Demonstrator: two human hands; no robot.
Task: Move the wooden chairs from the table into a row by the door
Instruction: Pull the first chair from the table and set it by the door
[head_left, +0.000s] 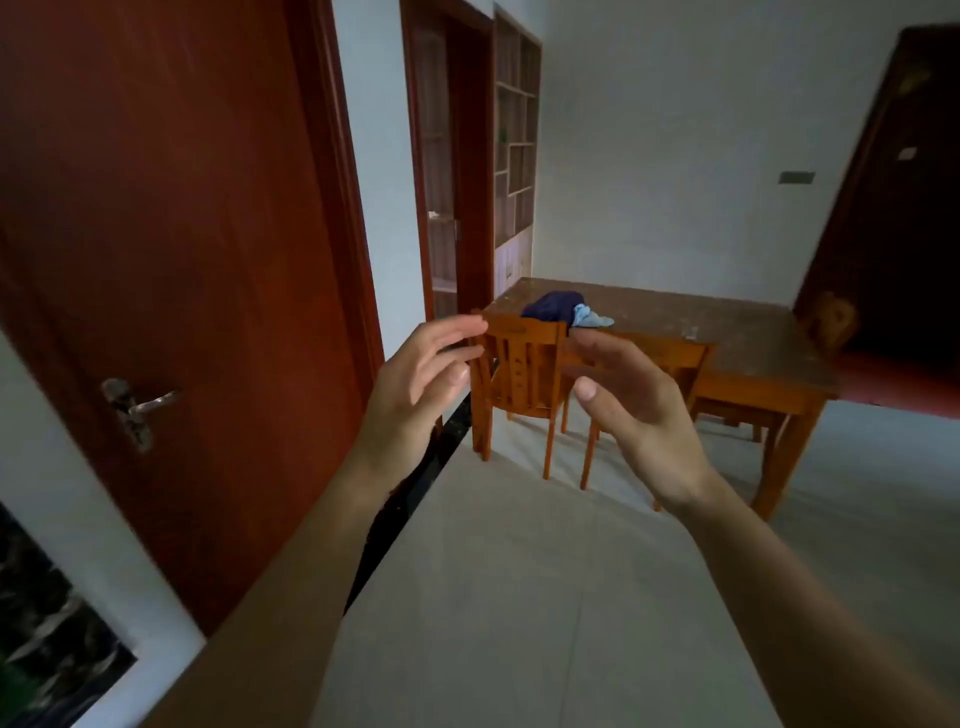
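Two wooden chairs stand tucked against the near side of a wooden table (748, 332) across the room. The left chair (524, 374) shows its slatted back; the second chair (675, 358) is partly hidden behind my right hand. A third chair back (831, 319) shows at the table's far right end. My left hand (421, 384) and my right hand (634, 405) are raised in front of me, fingers apart, holding nothing, well short of the chairs. A red-brown door (171, 270) with a metal handle (135, 408) fills the left wall.
A dark blue cloth (553, 306) and a light blue cloth (589, 316) lie on the table. A second doorway (452, 171) and a shelf unit (514, 145) stand beyond it. Pale tiled floor (519, 571) stretches between me and the chairs. A dark door (898, 208) is at right.
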